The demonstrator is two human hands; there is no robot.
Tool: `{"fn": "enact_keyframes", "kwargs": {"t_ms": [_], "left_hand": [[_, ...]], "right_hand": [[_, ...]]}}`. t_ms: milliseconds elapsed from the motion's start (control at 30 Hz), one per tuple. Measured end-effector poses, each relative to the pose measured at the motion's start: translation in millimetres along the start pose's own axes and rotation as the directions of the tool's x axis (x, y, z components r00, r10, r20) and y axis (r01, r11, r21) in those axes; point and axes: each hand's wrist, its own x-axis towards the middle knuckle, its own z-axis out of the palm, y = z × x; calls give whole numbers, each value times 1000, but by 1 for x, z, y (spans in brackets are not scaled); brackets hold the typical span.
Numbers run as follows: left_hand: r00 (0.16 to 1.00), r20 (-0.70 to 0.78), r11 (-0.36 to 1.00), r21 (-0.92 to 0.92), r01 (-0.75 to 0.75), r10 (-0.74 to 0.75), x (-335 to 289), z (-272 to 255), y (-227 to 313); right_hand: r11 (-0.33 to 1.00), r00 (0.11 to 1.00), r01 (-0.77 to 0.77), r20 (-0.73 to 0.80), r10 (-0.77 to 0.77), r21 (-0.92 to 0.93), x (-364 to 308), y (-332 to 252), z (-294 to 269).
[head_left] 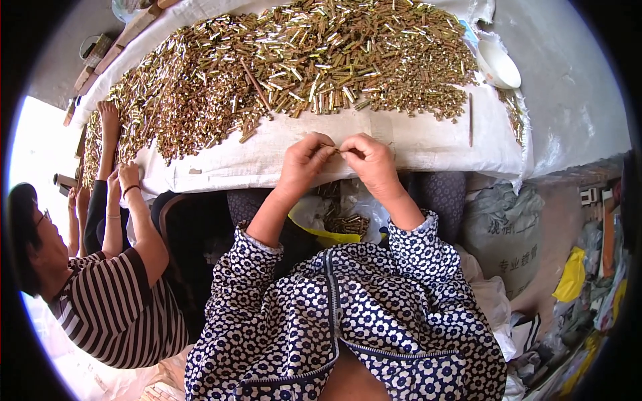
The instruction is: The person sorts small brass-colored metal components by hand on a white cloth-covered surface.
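Note:
My left hand [304, 162] and my right hand [372, 164] meet above the near edge of the cloth-covered table [414, 137]. Fingertips of both hands pinch together around a small gold-coloured metal piece [336, 149], mostly hidden by the fingers. Beyond them spreads a large heap of gold-coloured metal pieces [301, 60], some short and stubby, others long and tube-like. Below my hands, a bag [304, 214] with a yellow edge holds more long metal pieces [348, 224] between my knees.
A thin rod [470, 120] lies right of the heap, and a brown stick [255, 83] lies on it. A white bowl [498, 65] tilts at the far right. At left sits a person in a striped shirt [124, 301], hands at the table edge. A grey sack [505, 234] stands right.

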Motion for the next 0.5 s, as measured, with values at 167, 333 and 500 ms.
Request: {"fn": "enact_keyframes", "kwargs": {"t_ms": [167,333,500], "left_hand": [[957,171,676,680,-286,232,4,26,17],[942,303,483,809,-335,146,6,34,25],[942,317,461,824,-331,109,5,34,30]], "right_hand": [[869,988,118,-34,-153,-480,-2,5,-6],[747,979,4,-149,-138,-664,0,23,-38],[670,928,-187,-353,-120,-718,12,38,-70]]}}
